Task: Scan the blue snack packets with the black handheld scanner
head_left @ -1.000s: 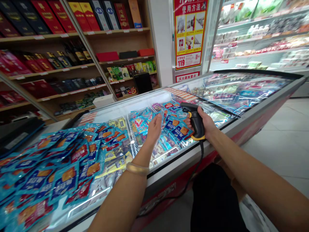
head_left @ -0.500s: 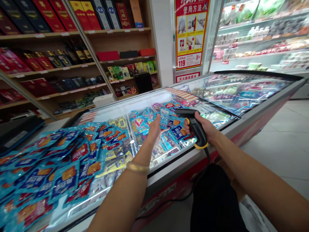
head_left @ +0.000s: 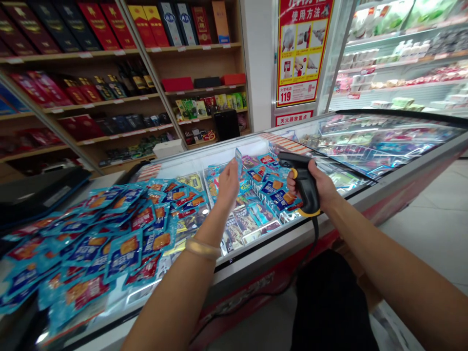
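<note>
My left hand is raised over the open chest freezer, pinching a small blue snack packet that shows almost edge-on. My right hand grips a black and yellow corded barcode scanner by its handle, with the scanner's head pointing left toward the packet. The two are a short gap apart. Below my hands, blue snack packets fill the wire baskets of the freezer. A gold-coloured bangle circles my left wrist.
A heap of blue packets lies on the counter at left. The scanner's cable hangs over the freezer's red front. Wooden shelves of boxed liquor stand behind, a refrigerated display case at right, and a dark object below.
The packet in my left hand has turned from face-on to nearly edge-on and risen slightly. The whole view has shifted, so the shelves and freezer sit further right.
</note>
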